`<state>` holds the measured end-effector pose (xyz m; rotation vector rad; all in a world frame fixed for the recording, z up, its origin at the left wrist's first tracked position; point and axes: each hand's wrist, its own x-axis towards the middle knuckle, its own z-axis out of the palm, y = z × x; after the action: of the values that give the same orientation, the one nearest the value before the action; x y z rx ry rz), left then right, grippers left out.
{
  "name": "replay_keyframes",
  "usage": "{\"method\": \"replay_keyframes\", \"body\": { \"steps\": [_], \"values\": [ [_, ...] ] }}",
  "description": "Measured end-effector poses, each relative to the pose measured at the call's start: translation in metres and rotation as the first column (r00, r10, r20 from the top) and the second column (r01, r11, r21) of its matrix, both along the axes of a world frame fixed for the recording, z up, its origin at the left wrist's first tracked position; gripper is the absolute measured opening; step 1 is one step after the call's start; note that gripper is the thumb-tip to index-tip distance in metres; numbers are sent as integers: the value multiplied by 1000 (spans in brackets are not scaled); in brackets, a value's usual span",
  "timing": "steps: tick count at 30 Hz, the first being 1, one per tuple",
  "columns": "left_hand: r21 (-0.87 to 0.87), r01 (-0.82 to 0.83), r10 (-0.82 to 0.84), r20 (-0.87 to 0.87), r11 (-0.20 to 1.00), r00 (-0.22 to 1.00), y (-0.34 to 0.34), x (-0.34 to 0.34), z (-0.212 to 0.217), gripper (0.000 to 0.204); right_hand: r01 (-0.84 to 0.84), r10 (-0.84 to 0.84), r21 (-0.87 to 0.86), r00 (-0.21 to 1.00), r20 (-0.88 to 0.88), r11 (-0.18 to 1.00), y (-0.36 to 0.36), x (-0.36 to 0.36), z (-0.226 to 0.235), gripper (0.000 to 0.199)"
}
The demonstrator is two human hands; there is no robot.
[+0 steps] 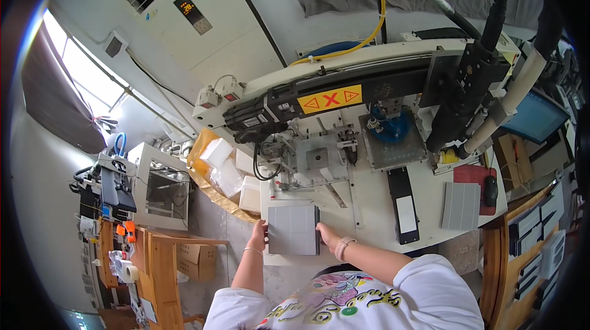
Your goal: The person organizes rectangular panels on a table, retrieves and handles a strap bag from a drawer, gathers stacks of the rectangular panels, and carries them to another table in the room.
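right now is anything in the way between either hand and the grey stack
Nothing visible stands between them: the left hand is at the left side of the grey stack, and the right hand is at its right side.

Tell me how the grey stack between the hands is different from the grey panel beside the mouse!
The grey stack looks darker; the grey panel looks lighter. The left hand and right hand hold the grey stack's sides, while no hand touches the grey panel. The grey stack is at the near edge of the table; the grey panel lies farther right, beside the mouse. Both are roughly rectangular.
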<state>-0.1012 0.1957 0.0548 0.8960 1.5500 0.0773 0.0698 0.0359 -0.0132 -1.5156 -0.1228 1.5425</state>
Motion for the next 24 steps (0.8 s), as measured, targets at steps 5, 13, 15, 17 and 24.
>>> {"method": "replay_keyframes", "body": {
  "steps": [5, 13, 15, 17, 24],
  "values": [
    [77, -9, 9, -6, 997, 1000, -41, 11, -5, 25, 17, -21, -32, 993, -115, 999, -43, 10, 10, 22],
    [77, -81, 79, 20, 994, 997, -96, 26, 6, 20, 104, -113, -80, 986, -118, 991, -87, 25, 27, 21],
    [53, -100, 99, 18, 994, 995, -108, 27, 4, 20, 84, -89, -61, 992, -84, 995, -92, 29, 9, 29],
    [62, -122, 118, 68, 991, 991, -120, 29, 9, 19, 58, -60, -40, 997, -54, 998, -98, 34, 18, 37],
    [20, -113, 110, 106, 993, 988, -125, 32, 4, 20, -34, 33, 2, 999, 39, 999, -104, 50, 32, 28]
  ]
}}
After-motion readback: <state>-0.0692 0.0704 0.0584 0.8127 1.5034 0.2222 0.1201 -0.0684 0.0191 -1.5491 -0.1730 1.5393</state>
